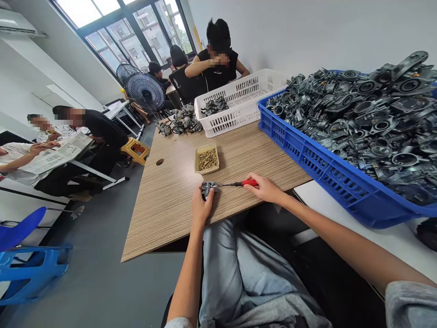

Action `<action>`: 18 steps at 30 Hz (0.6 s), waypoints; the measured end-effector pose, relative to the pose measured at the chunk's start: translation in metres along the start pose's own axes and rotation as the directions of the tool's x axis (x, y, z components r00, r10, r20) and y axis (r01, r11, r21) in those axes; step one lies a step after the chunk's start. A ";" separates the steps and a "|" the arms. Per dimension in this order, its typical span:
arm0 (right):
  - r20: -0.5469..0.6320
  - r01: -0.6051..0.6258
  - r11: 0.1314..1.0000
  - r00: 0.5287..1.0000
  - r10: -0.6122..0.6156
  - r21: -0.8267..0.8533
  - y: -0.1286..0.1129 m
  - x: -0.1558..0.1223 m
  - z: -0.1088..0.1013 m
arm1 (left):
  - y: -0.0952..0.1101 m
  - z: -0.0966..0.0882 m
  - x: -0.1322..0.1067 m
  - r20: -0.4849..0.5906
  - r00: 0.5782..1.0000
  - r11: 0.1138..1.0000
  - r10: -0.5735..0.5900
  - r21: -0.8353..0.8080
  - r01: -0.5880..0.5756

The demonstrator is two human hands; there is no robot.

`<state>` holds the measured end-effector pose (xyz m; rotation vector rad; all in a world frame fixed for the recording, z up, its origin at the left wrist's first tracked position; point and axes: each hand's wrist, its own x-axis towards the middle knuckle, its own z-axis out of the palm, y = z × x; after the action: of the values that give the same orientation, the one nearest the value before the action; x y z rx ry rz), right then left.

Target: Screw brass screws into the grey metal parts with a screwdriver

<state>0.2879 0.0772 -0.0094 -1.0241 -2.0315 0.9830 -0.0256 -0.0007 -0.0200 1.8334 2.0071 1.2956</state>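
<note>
My left hand [202, 206] is closed around a small grey metal carburetor body [207, 187] at the table's near edge. In my right hand [264, 187] is a screwdriver with a red handle [249, 182] and a dark shaft, held level. Its tip meets the right side of the carburetor body; the exact contact spot is too small to make out. Just beyond my left hand stands a small cream tray [197, 166] of brass-coloured parts [208, 160].
A blue crate [290, 146] heaped with metal castings [368, 114] stands at right. Behind the tray are a white crate [225, 124] and a pile of carburetors [182, 120]. Across the wooden table [160, 209] sits a person [218, 59]; others work at left near a fan [145, 92].
</note>
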 end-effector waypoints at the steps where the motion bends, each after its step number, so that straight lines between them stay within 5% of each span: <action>1: 0.006 0.002 1.000 1.000 -0.002 -0.001 -0.001 0.000 -0.001 | 0.000 0.000 0.000 -0.001 1.000 1.000 0.002 0.001 -0.002; 18: -0.022 0.062 0.997 0.998 -0.061 0.038 -0.004 0.000 -0.002 | -0.003 0.000 0.000 0.009 1.000 1.000 0.007 0.001 -0.007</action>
<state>0.2881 0.0761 -0.0051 -0.9424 -2.0076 0.9714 -0.0275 -0.0001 -0.0217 1.8447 1.9994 1.2858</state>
